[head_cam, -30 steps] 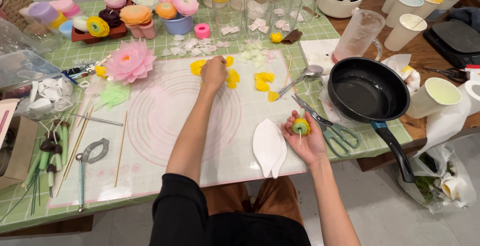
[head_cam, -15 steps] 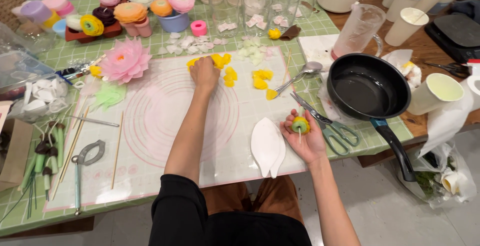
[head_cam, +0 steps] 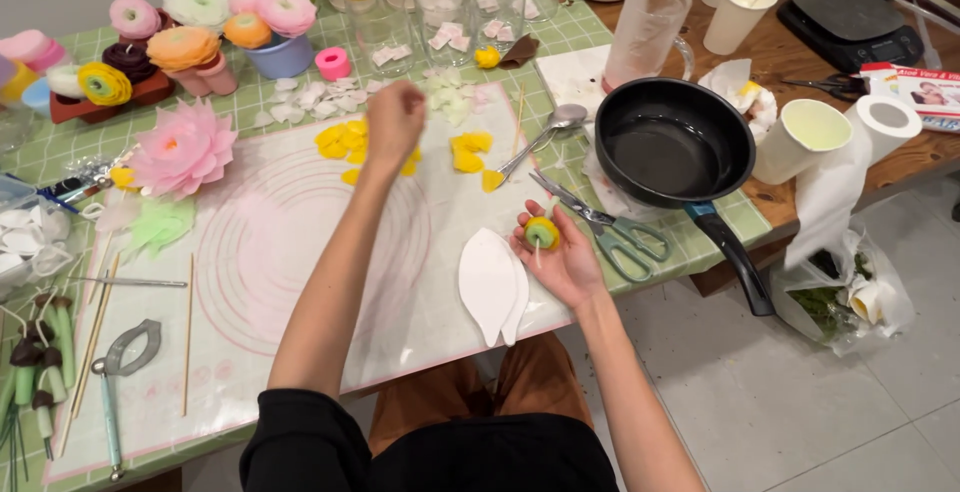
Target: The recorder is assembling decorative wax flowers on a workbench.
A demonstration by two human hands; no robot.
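Note:
My left hand (head_cam: 395,120) reaches far across the translucent work mat (head_cam: 300,252) and hovers over a cluster of yellow petals (head_cam: 345,139), fingers curled down among them. My right hand (head_cam: 556,254) rests near the front edge and holds a small yellow and green flower bud on a stick (head_cam: 541,234) in its fingers. More yellow petals (head_cam: 470,150) lie right of my left hand. White leaf-shaped cutters (head_cam: 492,285) lie just left of my right hand.
A black frying pan (head_cam: 672,144) sits at the right with scissors (head_cam: 615,232) and a spoon (head_cam: 545,134) beside it. A pink flower (head_cam: 182,148), finished flowers in cups (head_cam: 200,32), glass jars, paper cups and wooden skewers (head_cam: 188,332) surround the mat.
My left hand has stretched further forward, from the near side of the yellow petals to above them. My right hand with the bud has stayed in place.

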